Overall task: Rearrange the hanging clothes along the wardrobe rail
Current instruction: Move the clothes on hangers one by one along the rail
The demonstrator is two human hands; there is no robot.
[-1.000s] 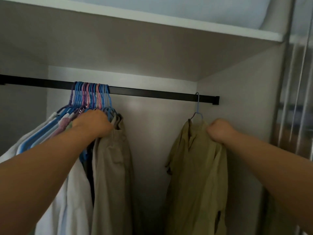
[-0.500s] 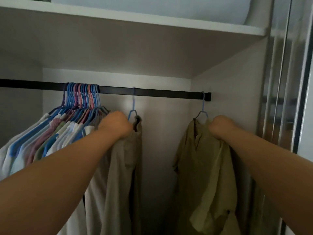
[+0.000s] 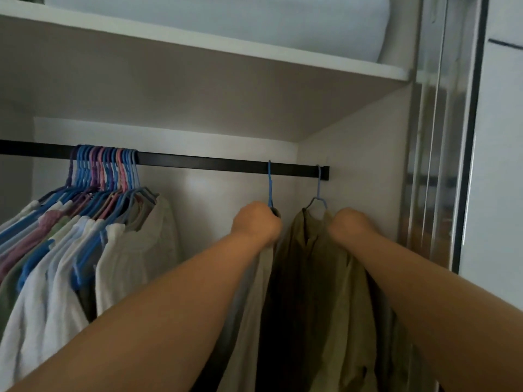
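A black rail (image 3: 203, 162) runs across the wardrobe. A tight bunch of clothes on blue, purple and pink hangers (image 3: 107, 171) hangs at its left. My left hand (image 3: 256, 224) grips the top of a beige garment (image 3: 249, 306) on a blue hanger (image 3: 269, 182), right of the rail's middle. My right hand (image 3: 351, 224) is closed on the shoulder of an olive shirt (image 3: 319, 292), which hangs from a grey-blue hanger (image 3: 318, 190) at the rail's right end. The two garments hang side by side, almost touching.
A white shelf (image 3: 198, 52) with folded bedding (image 3: 254, 21) lies above the rail. The wardrobe's side wall (image 3: 353, 176) stands just right of the olive shirt, with a sliding door frame (image 3: 441, 137) beyond. A bare stretch of rail lies between the bunch and the beige garment.
My left hand has slid the beige garment and its blue hanger rightward along the rail, from the bunch to beside the olive shirt. My right hand has stayed on the olive shirt.
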